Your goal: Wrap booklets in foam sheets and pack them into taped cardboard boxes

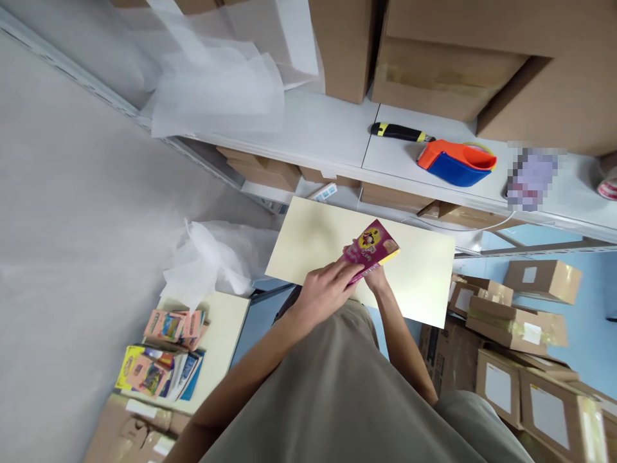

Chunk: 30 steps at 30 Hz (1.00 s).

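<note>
A purple pack [370, 249], shaped like a thin box or thick booklet, is tilted above the cream board in front of me. Its face carries a yellow circle with a cartoon figure, and a yellow strip runs along one edge. My left hand [324, 290] is closed on its near left part, with fingers across the face. My right hand [376, 278] grips it from beneath and behind, so most of those fingers are hidden. Below the pack lies the pale cream board [414, 270], apparently bare around my hands.
On the white shelf [328, 128] ahead lie a black-and-yellow utility knife [402, 132], an orange-and-blue tape dispenser [456, 164] and a blurred purple item [531, 179]. White wrapping sheets [216, 90] hang at left. Books [154, 373] sit lower left; cardboard boxes [513, 321] are stacked right.
</note>
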{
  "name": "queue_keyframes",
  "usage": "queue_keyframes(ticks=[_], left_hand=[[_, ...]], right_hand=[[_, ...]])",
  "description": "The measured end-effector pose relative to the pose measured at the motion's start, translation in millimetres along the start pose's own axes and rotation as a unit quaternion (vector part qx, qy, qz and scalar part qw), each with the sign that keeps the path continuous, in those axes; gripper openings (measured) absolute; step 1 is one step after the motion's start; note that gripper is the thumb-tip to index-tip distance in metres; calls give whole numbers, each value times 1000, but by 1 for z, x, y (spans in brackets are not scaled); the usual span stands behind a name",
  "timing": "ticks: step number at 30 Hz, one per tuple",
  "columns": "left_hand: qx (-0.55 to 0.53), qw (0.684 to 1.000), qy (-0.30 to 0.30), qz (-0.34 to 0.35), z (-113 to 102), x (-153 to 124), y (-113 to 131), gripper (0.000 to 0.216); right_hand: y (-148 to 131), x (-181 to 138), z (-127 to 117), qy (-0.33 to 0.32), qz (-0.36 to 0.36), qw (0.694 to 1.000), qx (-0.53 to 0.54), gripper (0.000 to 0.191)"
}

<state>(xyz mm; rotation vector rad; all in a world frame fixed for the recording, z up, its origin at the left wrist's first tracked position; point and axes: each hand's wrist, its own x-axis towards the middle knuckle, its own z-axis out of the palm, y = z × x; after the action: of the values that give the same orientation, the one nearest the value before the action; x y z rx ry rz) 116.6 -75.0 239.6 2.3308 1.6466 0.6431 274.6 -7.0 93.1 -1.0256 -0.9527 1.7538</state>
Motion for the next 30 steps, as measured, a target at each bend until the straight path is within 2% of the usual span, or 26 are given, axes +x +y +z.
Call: queue_keyframes(ticks=[2,4,9,13,15,18,21,27,30], left_hand=[[21,1000,-11,17,4,3,4,30],[30,999,-21,3,8,4,4,33],[-6,997,-24,-70,10,5,-8,38],[-118,979,-10,-166,15,3,-35,30],[-196,951,11,-237,24,-1,-57,23],[-266,902,39,-338,44,-10,-102,24],[-280,876,19,-392,65,-21,-154,18],[-226,875,-38,-427,97,-29,-249,30],[-241,871,-66,-423,111,-27,-289,29]], right_hand=[[4,1,-5,-16,11,1000,10,60],[7,5,-9,-28,18,999,15,58],[9,19,-9,-18,18,1000,11,64],[13,32,-6,10,38,999,-26,57],[20,36,-6,34,52,997,-44,54],[37,41,-2,61,73,994,-61,55],[62,46,9,77,97,989,-84,60],[115,75,44,116,135,964,-200,63],[135,98,63,131,154,947,-249,58]])
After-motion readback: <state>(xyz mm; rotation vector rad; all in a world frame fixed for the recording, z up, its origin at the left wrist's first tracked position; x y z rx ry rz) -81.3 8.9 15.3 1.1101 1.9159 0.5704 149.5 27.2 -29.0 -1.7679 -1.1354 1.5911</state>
